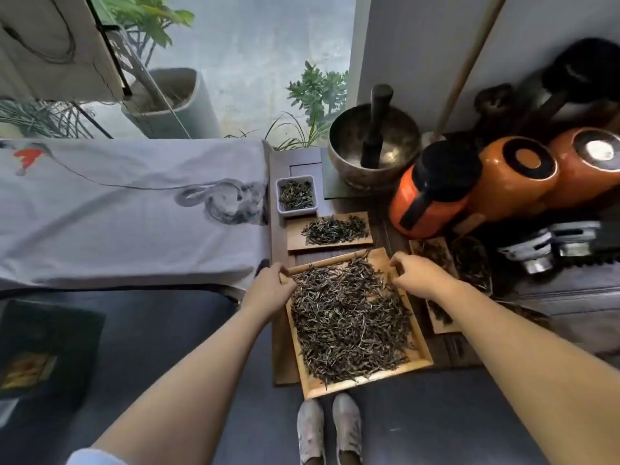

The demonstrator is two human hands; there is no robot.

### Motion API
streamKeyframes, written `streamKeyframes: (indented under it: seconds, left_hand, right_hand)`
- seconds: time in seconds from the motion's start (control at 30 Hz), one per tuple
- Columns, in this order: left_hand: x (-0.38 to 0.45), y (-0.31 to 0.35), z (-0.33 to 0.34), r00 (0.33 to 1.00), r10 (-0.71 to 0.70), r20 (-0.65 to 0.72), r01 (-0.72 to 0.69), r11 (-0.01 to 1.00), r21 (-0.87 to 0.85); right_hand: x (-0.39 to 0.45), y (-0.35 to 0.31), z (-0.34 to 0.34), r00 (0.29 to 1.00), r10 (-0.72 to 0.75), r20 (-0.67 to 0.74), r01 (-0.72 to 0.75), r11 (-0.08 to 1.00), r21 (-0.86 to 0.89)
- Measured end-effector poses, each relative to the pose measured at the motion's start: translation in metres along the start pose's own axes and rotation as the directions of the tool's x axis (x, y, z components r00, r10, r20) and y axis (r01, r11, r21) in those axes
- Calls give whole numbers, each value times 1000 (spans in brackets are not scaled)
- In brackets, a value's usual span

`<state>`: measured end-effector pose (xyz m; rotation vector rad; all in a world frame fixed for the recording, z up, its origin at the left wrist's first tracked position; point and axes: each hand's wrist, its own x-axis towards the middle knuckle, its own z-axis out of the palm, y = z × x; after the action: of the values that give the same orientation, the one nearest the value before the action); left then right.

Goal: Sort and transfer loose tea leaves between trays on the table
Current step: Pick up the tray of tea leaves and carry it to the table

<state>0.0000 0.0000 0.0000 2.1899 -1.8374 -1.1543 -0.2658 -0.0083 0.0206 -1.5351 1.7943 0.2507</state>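
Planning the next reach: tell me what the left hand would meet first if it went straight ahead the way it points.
Probably the small wooden tray of tea leaves just beyond the left hand; the white dish lies farther on. Depth is unclear.

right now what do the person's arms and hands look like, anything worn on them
Both forearms are bare, and the left hand and right hand wear no gloves, and no rings or watch show. Only the edge of a short pale blue-white sleeve shows at the left upper arm; no sleeve shows on the right.

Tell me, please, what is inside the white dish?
The white dish holds a small pile of dark loose tea leaves. They cover its bottom, so anything beneath them cannot be seen.
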Motion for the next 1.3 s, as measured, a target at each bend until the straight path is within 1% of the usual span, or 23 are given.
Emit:
streamKeyframes:
  seconds: [0.07, 0.1, 0.27, 0.37, 0.47, 0.6, 0.83, 0.93, 1.1, 1.3]
  left_hand:
    - [-1, -4, 9, 996, -48, -77, 41, 994, -98]
    - [-3, -7, 15, 993, -75, -92, 61, 988, -144]
    - [-12, -8, 37, 976, -182, -123, 135, 938, -320]
    - [-20, -3, 47, 959, -245, -139, 167, 893, -418]
    - [-28, -1, 55, 939, -307, -156, 197, 850, -489]
    - [-41, -4, 66, 919, -366, -145, 233, 803, -549]
    - [-59, -8, 83, 896, -409, -171, 230, 758, -610]
    - [-63, -7, 87, 888, -426, -174, 224, 729, -646]
    - [-63, -6, 92, 874, -453, -174, 216, 683, -697]
    - [-64, -3, 94, 862, -476, -174, 210, 648, -732]
  right_hand:
    - [3, 7, 6, 998, 28, -63, -25, 998, 49]
    - [5, 12, 11, 995, 43, -90, -36, 996, 77]
    - [2, 21, 29, 982, 126, -144, -103, 982, 157]
    - [-1, 24, 40, 973, 144, -178, -109, 975, 196]
    - [-6, 22, 49, 971, 158, -179, -113, 964, 242]
    - [-13, 21, 60, 965, 165, -206, -99, 950, 297]
    - [-20, 19, 78, 922, 247, -299, -112, 907, 406]
    - [-21, 17, 84, 907, 266, -327, -95, 884, 457]
    - [-21, 19, 88, 895, 321, -309, -101, 821, 562]
    - [-25, 18, 87, 891, 304, -338, -47, 802, 595]
